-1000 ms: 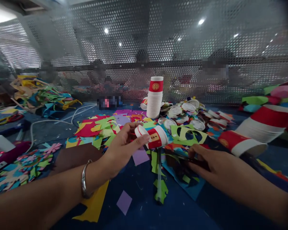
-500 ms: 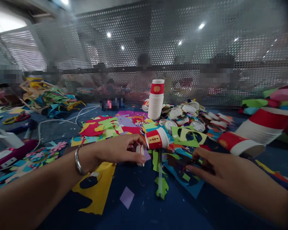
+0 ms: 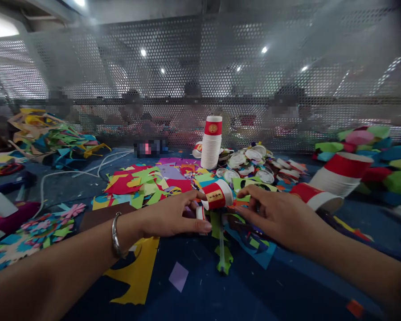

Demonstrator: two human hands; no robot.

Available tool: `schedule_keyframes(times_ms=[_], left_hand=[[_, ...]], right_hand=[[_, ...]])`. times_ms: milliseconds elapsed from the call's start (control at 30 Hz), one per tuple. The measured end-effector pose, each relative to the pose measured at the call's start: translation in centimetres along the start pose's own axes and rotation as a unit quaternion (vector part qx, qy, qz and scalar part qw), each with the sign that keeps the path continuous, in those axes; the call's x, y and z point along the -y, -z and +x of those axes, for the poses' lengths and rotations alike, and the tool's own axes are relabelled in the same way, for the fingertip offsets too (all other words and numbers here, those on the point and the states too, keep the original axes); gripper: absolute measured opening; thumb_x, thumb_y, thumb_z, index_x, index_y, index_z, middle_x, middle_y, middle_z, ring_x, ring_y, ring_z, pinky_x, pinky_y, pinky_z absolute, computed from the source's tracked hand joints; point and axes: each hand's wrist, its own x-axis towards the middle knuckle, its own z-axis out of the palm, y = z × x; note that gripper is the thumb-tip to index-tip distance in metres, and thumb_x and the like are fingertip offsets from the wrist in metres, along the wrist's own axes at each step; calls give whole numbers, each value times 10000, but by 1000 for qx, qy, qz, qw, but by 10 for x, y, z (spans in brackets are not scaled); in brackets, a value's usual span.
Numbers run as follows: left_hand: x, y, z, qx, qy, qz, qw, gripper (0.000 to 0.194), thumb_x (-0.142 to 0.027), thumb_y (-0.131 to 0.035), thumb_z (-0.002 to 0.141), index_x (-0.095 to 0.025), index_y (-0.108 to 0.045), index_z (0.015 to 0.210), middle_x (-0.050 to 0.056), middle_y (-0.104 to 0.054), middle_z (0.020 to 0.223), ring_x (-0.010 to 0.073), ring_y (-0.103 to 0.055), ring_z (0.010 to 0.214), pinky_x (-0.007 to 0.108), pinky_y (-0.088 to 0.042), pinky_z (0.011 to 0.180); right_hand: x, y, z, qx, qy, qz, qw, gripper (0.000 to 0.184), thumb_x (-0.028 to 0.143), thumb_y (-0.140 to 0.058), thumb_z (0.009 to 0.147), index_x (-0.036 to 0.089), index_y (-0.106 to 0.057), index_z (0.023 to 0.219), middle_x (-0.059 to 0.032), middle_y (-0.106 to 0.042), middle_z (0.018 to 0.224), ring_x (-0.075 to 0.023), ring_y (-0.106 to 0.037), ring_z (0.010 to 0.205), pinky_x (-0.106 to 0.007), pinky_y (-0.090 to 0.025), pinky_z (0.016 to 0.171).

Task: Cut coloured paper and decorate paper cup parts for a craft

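Note:
A small red paper cup (image 3: 217,195) lies on its side among coloured paper scraps in the middle of the blue table (image 3: 240,294). My left hand (image 3: 172,217) rests low on the table just left of it, thumb and fingers pinched on a small white-and-red cup piece (image 3: 199,213), with the index finger touching the cup's near side. A metal bangle (image 3: 116,241) circles that wrist. My right hand (image 3: 276,214) comes in from the right with fingers apart and nothing seen in them, its index fingertip close to the cup's rim.
A tall stack of cups (image 3: 211,143) stands behind, with a heap of cut cup discs (image 3: 254,159) beside it. Another cup stack (image 3: 336,177) lies at the right. A thin stick (image 3: 222,249), yellow paper (image 3: 137,273) and paper scraps (image 3: 143,183) litter the table. People sit behind a perforated screen (image 3: 200,76).
My left hand lowered the cup piece from in front of the cup down to the table. My right hand left the dark scraps and moved up and left to the red cup.

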Motion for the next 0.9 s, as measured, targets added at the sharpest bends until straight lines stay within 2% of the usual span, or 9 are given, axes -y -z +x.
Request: schedule_keyframes(times_ms=[100, 200, 333, 400, 500, 633, 767, 900], left_hand=[[-2, -5, -1, -2, -17, -42, 999, 839, -528, -765, 777, -257, -387, 1475, 60, -645, 1020, 220, -618, 857, 316, -453, 715], [-5, -8, -2, -11, -43, -42, 998, 950, -517, -783, 764, -266, -307, 1547, 86, -658, 1049, 243, -623, 891, 346, -469, 755], [-8, -8, -2, 12, -58, -30, 998, 896, -468, -776, 779, -249, -352, 1537, 72, -674, 974, 210, -623, 785, 338, -475, 728], [-9, -9, -1, 16, -66, -39, 997, 875, -448, -774, 780, -246, -368, 1529, 70, -679, 972, 198, -617, 755, 330, -479, 707], [-7, -10, 1, 7, -71, -40, 997, 934, -439, -788, 766, -251, -317, 1550, 87, -676, 1039, 207, -627, 783, 330, -494, 699], [-2, -11, 3, -1, -67, -50, 996, 1033, -450, -797, 767, -253, -197, 1584, 108, -675, 1086, 233, -651, 841, 353, -513, 729], [-1, -10, 4, -5, -63, -44, 997, 1056, -447, -804, 758, -232, -190, 1590, 140, -652, 1167, 260, -655, 892, 372, -522, 738], [-2, -9, 4, -4, -75, -7, 997, 1041, -449, -801, 756, -219, -216, 1585, 125, -655, 1147, 274, -645, 950, 388, -516, 800]], right_hand=[[12, -2, 6, -30, 4, -28, 999, 296, 448, -519, 967, 233, -597, 1155, 2, -756, 770, -213, -709, 656, -272, -357, 509], [18, -7, 9, -66, 10, -78, 995, 342, 432, -523, 967, 229, -560, 1239, -9, -760, 801, -234, -712, 658, -279, -333, 502], [23, -13, 16, -73, 52, -158, 983, 486, 372, -554, 938, 236, -474, 1397, -80, -733, 1112, -274, -726, 812, -292, -327, 514], [26, -14, 23, -55, 65, -178, 980, 539, 296, -571, 907, 243, -450, 1430, -85, -692, 1177, -271, -718, 852, -288, -314, 514], [29, -14, 31, -39, 81, -202, 975, 583, 212, -563, 881, 244, -433, 1448, -79, -666, 1161, -252, -704, 830, -282, -266, 498], [28, -15, 31, -48, 110, -222, 968, 574, 215, -525, 930, 257, -384, 1485, -73, -674, 1119, -227, -687, 762, -281, -230, 491], [26, -17, 26, -60, 135, -222, 964, 545, 266, -487, 980, 256, -342, 1504, -67, -690, 1054, -218, -677, 720, -279, -209, 482], [25, -18, 26, -74, 147, -205, 965, 593, 231, -550, 932, 253, -343, 1487, -60, -689, 1072, -224, -677, 724, -274, -214, 483]])
